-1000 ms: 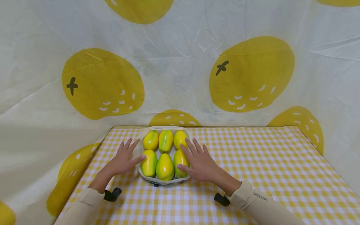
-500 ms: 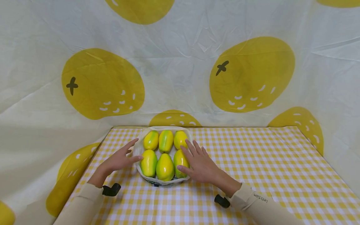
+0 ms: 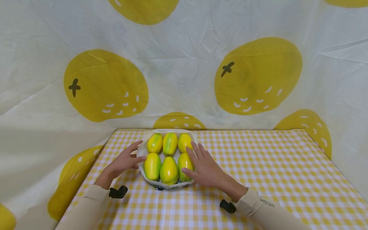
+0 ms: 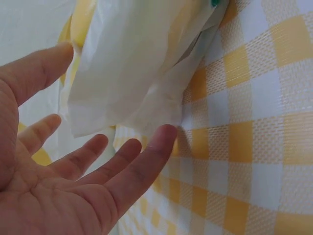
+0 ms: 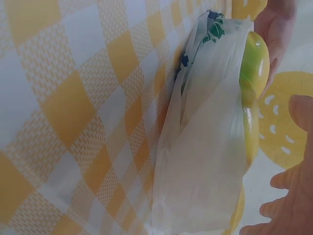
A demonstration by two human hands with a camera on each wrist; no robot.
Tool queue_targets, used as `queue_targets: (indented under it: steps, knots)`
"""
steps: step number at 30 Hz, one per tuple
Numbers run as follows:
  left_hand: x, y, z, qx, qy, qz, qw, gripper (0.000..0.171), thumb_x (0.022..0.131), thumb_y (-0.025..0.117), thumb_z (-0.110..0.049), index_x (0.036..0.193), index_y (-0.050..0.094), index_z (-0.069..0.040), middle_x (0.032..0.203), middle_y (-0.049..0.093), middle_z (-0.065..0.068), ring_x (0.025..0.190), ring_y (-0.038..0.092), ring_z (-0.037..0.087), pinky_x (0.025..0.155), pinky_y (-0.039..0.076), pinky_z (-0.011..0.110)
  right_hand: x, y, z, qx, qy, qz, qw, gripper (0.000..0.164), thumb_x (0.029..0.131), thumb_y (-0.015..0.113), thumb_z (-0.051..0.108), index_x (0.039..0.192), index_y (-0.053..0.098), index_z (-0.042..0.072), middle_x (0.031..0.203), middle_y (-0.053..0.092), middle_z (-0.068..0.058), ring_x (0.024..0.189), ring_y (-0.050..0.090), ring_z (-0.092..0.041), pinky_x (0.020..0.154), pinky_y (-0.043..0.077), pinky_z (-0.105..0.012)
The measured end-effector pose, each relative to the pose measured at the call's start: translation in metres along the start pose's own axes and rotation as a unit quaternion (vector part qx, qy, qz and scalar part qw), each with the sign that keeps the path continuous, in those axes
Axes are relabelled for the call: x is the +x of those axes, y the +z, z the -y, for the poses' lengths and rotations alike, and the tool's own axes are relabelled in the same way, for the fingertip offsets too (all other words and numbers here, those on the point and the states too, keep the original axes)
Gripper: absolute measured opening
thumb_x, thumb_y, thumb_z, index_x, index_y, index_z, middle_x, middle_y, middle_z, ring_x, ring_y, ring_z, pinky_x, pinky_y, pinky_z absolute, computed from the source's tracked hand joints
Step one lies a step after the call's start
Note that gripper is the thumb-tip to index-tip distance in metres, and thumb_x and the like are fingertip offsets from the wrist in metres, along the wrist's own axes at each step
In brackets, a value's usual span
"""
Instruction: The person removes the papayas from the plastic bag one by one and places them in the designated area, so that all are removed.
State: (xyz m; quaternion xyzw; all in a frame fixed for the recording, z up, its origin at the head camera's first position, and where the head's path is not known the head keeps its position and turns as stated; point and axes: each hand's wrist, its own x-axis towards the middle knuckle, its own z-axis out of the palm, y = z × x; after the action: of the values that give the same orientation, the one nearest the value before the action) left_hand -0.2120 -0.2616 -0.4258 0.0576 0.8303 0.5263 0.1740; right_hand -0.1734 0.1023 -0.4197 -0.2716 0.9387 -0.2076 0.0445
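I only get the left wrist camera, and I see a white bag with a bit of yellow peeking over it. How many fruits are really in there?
Observer: Six fruits. The head view shows them in two rows of three.
Operator: Wow, six! And where's the right hand? I can't see it at all.
Observer: It's at the right side of the bag, across from the left hand.
Operator: Is it squishing one with its thumb?
Observer: No. The right wrist view shows a gap between that thumb and the fruits.
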Motion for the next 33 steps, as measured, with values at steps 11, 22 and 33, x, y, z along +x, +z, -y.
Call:
queue_targets:
  steps: [11, 22, 33]
  knots:
    - [0.003, 0.008, 0.009, 0.014, 0.014, -0.041, 0.9990, 0.081, 0.104, 0.064, -0.021, 0.169, 0.017, -0.017, 0.172, 0.017, 0.027, 0.152, 0.033, 0.055, 0.111, 0.049, 0.058, 0.001, 0.001, 0.004, 0.077, 0.014, -0.023, 0.997, 0.087, 0.104, 0.051, 0.058, 0.168, 0.016, 0.011, 0.178, -0.002, -0.011, 0.164, 0.002, -0.041, 0.128, 0.020, -0.065]
    - [0.004, 0.014, 0.011, 0.013, 0.011, -0.050, 0.9986, 0.073, 0.106, 0.057, -0.018, 0.168, 0.019, -0.024, 0.174, 0.017, 0.022, 0.152, 0.034, 0.054, 0.107, 0.053, 0.052, 0.002, 0.004, 0.011, 0.168, 0.033, -0.082, 0.982, 0.085, 0.100, 0.064, 0.043, 0.166, 0.023, 0.010, 0.178, 0.006, -0.010, 0.163, 0.017, -0.035, 0.125, 0.029, -0.064]
    - [0.004, 0.015, 0.010, 0.012, 0.010, -0.050, 0.9986, 0.073, 0.107, 0.056, -0.017, 0.168, 0.019, -0.025, 0.174, 0.017, 0.021, 0.151, 0.036, 0.052, 0.106, 0.054, 0.050, -0.002, 0.017, 0.022, 0.250, 0.060, -0.105, 0.961, 0.082, 0.099, 0.065, 0.038, 0.166, 0.025, 0.013, 0.178, 0.009, -0.008, 0.163, 0.018, -0.036, 0.125, 0.026, -0.067]
